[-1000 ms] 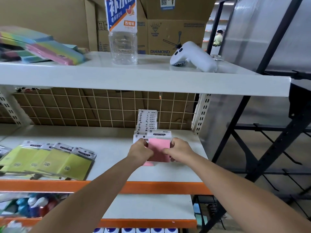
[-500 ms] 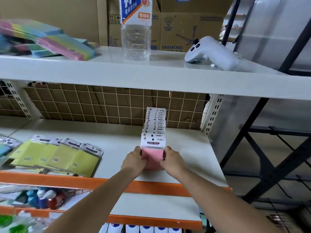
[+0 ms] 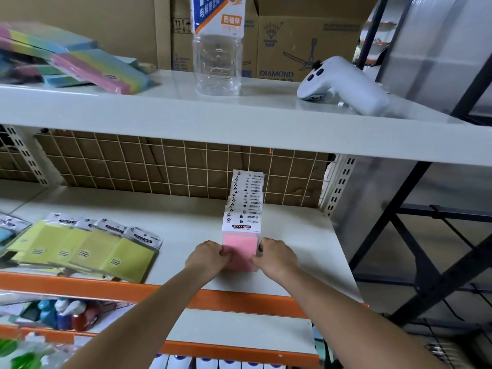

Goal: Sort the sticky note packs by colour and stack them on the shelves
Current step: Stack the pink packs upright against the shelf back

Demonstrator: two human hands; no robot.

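While both hands, left hand and right hand, pinch the pink sticky note packs standing on the middle shelf, the light, slippery-wrapped row likely needs squeezing from both sides.

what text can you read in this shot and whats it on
"STICKY NOTE": header card of the front pink pack.
"STICKY NOTE": headers of the yellow packs, slanted and small.
"DIAMOND": cardboard box.
"西柚味": bottle label; the larger characters there are cut off.
Print on the rear pack headers is too small to read.
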